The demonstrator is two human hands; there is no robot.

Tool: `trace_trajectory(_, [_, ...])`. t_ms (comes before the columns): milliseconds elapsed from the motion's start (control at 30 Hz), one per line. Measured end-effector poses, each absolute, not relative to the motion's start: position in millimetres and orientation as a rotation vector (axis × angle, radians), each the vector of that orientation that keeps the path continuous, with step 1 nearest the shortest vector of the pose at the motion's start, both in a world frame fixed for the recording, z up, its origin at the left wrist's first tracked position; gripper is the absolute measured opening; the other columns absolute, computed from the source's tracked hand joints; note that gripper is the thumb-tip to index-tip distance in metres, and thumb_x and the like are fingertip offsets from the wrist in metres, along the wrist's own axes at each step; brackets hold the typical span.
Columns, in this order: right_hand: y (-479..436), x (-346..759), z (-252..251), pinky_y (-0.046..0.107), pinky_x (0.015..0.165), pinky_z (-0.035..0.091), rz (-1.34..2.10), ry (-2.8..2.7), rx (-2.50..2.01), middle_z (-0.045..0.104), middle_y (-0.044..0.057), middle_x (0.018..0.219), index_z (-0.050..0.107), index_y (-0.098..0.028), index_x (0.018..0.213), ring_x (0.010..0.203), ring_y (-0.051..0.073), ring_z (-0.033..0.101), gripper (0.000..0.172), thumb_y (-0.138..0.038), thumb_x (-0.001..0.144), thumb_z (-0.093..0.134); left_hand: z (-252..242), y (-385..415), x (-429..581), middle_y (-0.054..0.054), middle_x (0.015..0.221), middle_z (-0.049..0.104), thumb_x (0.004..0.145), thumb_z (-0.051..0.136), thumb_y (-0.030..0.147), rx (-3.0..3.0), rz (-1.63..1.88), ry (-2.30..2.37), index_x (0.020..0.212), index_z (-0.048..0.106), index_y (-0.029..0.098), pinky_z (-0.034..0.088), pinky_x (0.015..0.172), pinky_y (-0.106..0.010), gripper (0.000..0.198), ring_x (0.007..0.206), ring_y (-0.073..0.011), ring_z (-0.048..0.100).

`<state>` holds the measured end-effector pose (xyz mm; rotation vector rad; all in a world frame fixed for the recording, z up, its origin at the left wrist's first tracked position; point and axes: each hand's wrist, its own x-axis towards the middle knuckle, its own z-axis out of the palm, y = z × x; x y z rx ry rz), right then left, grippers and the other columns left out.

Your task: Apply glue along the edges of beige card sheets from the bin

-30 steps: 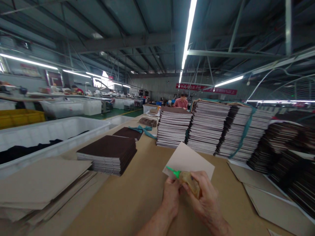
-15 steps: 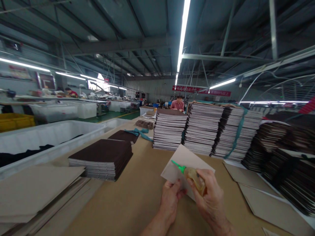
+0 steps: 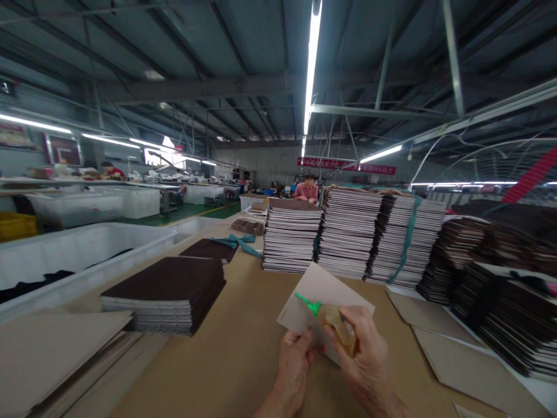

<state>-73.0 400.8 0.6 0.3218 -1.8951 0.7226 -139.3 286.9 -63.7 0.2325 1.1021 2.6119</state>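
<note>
My right hand (image 3: 363, 354) is wrapped round a glue bottle (image 3: 334, 323) of yellowish, see-through plastic. Its green nozzle (image 3: 308, 303) points up and left over a pale cardboard sheet (image 3: 324, 284), close to the sheet's left part. My left hand (image 3: 296, 357) pinches the near left edge of that sheet, thumb on top. The sheet is turned cornerwise above the brown table (image 3: 217, 371). Whether the nozzle tip touches the cardboard I cannot tell. The bottle and my right hand hide part of the sheet.
Tall stacks of dark-covered panels (image 3: 291, 238) stand behind the sheet. A lower dark stack (image 3: 163, 296) and cardboard sheets (image 3: 56, 354) lie left; more cardboard (image 3: 470, 360) lies right. A white bin (image 3: 143, 238) borders the table's left side. A person in pink (image 3: 307, 190) is farther back.
The whole view has shifted slightly, so the surroundings appear farther left and a little lower. Both hands keep their holds on the cardboard sheet and the glue bottle.
</note>
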Motion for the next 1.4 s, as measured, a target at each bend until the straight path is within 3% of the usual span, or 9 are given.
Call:
trace_trajectory(333, [399,-74,1,0.027,0.077,0.046,0.819,-1.917,0.385,0.051,0.005,0.099,0.050,-0.021,0.113,0.091,0.016,0.053,0.024,-0.023,0.090,0.057,-69,286,-143,-0.015,0.111,0.066,0.073,0.074,0.031,0.278,2.606,1.091,0.106,0.064,0.015,0.053,0.078,-0.035,0.038,0.096,-0.0259,0.063])
trace_trajectory(533, [408,-75,6,0.032,0.079,0.045,0.904,-1.769,0.211,0.052,0.005,0.102,0.052,-0.021,0.111,0.095,0.020,0.052,0.028,-0.028,0.086,0.063,-65,284,-144,-0.012,0.104,0.068,0.070,0.077,0.028,0.149,2.648,1.088,0.101,0.064,0.016,0.057,0.074,-0.037,0.035,0.090,-0.0247,0.064])
trace_trajectory(800, [414,-79,33,0.034,0.080,0.045,0.727,-1.705,0.136,0.054,0.006,0.101,0.051,-0.020,0.112,0.091,0.020,0.054,0.031,-0.033,0.086,0.062,-61,282,-141,-0.015,0.104,0.067,0.064,0.081,0.028,0.117,2.625,1.153,0.101,0.062,0.012,0.059,0.073,-0.040,0.045,0.089,-0.0265,0.064])
trace_trajectory(1033, [415,-78,35,0.030,0.075,0.046,0.728,-1.805,0.212,0.053,0.004,0.099,0.052,-0.022,0.110,0.090,0.018,0.054,0.025,-0.031,0.088,0.059,-62,283,-143,-0.013,0.105,0.067,0.065,0.081,0.027,0.138,2.631,1.120,0.100,0.064,0.012,0.060,0.071,-0.039,0.042,0.090,-0.0272,0.064])
trace_trajectory(1200, [415,-80,37,0.030,0.083,0.044,0.717,-1.728,0.131,0.053,0.004,0.102,0.052,-0.021,0.110,0.094,0.018,0.054,0.028,-0.032,0.087,0.061,-64,284,-145,-0.013,0.103,0.068,0.063,0.082,0.024,0.099,2.649,1.102,0.099,0.063,0.012,0.060,0.070,-0.039,0.043,0.088,-0.0268,0.064])
trace_trajectory(1400, [413,-78,41,0.028,0.080,0.044,0.726,-1.772,0.183,0.053,0.003,0.100,0.051,-0.022,0.110,0.091,0.016,0.054,0.024,-0.032,0.089,0.058,-62,282,-144,-0.013,0.103,0.067,0.066,0.080,0.023,0.108,2.647,1.112,0.100,0.062,0.012,0.059,0.071,-0.039,0.041,0.088,-0.0259,0.064])
